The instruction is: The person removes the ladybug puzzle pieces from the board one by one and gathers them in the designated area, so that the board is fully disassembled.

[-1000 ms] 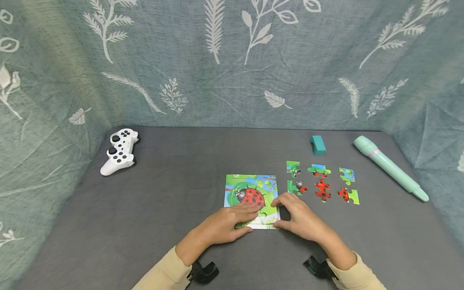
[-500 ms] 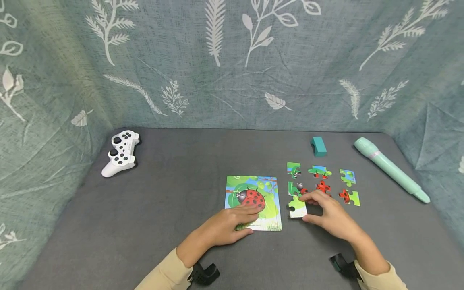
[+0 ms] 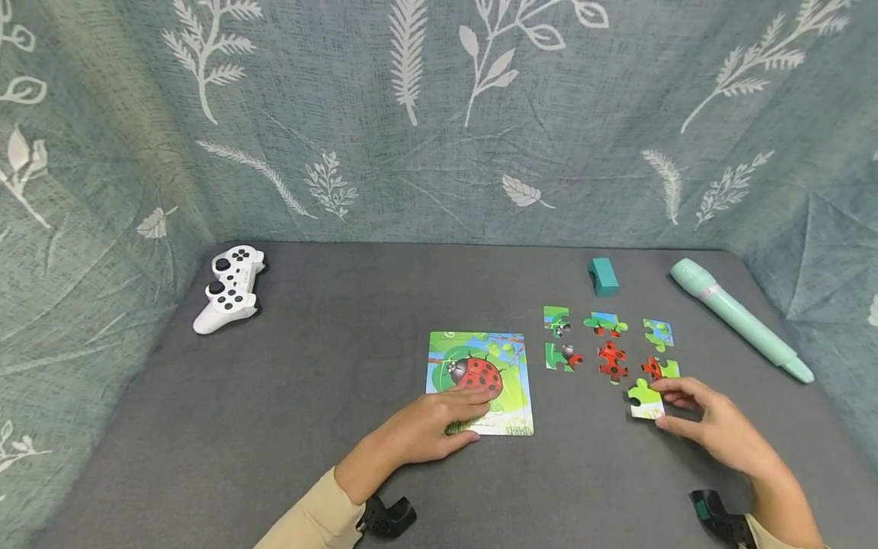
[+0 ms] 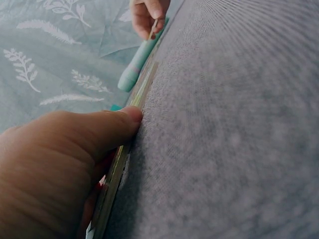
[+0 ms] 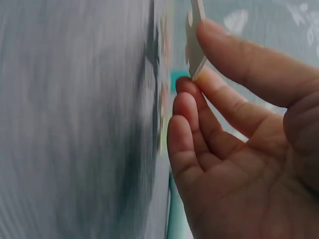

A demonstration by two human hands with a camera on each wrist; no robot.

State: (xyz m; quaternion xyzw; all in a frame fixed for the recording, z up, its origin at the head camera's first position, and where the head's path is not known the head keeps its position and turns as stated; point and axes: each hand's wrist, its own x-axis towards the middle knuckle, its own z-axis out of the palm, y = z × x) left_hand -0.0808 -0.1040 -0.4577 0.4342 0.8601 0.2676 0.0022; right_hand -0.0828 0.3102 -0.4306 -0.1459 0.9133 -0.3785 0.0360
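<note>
My left hand [image 3: 432,427] rests on the lower left of the square ladybug puzzle board [image 3: 516,396], fingers stretched across it. In the left wrist view its thumb [image 4: 117,124] touches the board's edge. Between thumb and fingers, my right hand [image 3: 723,427] pinches a green-and-white corner puzzle piece [image 3: 646,406]. The right wrist view has this piece [image 5: 194,45] edge-on, raised off the table. Just behind it lies a red-and-green puzzle piece [image 3: 667,368], partly covered. A red spotted piece [image 3: 612,361] and several others lie in two rows to the left and back.
A teal block [image 3: 604,277] stands behind the pieces. To their right lies a mint microphone-shaped wand [image 3: 741,320]. A white game controller [image 3: 232,288] is at the far left. Patterned cloth [image 3: 439,152] hangs behind the grey table [image 3: 309,343].
My right hand has lifted the corner puzzle piece from the board's lower right and carried it rightward, past the loose pieces. My left hand stays on the board.
</note>
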